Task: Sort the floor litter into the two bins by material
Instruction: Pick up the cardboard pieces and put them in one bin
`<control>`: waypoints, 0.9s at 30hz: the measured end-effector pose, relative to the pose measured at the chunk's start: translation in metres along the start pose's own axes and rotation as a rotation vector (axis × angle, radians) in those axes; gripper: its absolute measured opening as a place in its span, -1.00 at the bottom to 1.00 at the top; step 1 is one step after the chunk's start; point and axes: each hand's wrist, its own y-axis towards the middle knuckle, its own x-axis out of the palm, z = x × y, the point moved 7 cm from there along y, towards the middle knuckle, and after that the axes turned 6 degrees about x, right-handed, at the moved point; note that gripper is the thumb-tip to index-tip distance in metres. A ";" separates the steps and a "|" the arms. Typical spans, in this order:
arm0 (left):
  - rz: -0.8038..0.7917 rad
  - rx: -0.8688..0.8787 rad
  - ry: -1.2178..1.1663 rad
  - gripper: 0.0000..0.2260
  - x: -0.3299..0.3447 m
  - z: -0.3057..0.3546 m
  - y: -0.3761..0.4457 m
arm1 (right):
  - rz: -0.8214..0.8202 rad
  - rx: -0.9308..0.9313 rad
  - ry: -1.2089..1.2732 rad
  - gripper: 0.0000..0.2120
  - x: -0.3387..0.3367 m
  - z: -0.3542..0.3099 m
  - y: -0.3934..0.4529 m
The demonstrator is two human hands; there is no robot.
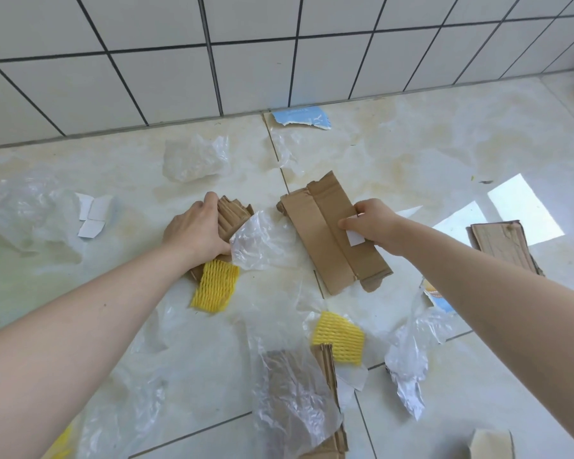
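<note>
My left hand (198, 228) grips a bundle of corrugated cardboard strips (231, 215) on the floor, with a clear plastic sheet (259, 241) against its thumb. A yellow foam net (214, 285) lies just under that wrist. My right hand (370, 223) pinches the right edge of a long folded brown cardboard piece (325, 236) that bears a white label (355, 237). No bin is in view.
Clear plastic bags (196, 159) (30, 207) lie near the tiled wall (246, 54). White paper scraps (92, 215), a blue torn wrapper (302, 116), a second yellow foam net (340, 337), cardboard under plastic (299, 402) and another cardboard piece (504, 248) are scattered about.
</note>
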 end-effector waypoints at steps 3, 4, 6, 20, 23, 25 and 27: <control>0.077 -0.052 0.000 -0.39 -0.019 -0.010 -0.004 | 0.033 -0.007 0.088 -0.86 -0.012 -0.003 -0.005; 0.127 -0.067 0.024 -0.39 -0.028 -0.014 -0.007 | 0.055 -0.015 0.102 -0.84 -0.017 -0.005 -0.007; 0.237 -0.098 0.074 -0.41 -0.049 -0.021 -0.015 | 0.101 -0.034 0.129 -0.81 -0.026 -0.009 -0.014; 0.244 -0.323 -0.484 -0.41 -0.105 -0.059 -0.116 | 0.125 -0.339 0.260 -0.72 0.010 -0.105 -0.121; 0.210 -0.335 -0.603 -0.39 -0.104 -0.078 -0.154 | 0.053 -0.381 0.191 -0.69 0.049 -0.125 -0.153; 0.206 -0.345 -0.643 -0.34 -0.106 -0.092 -0.180 | 0.009 -0.400 0.140 -0.68 0.077 -0.133 -0.171; 0.226 -0.346 -0.646 -0.28 -0.112 -0.106 -0.208 | -0.048 -0.412 0.106 -0.66 0.104 -0.139 -0.188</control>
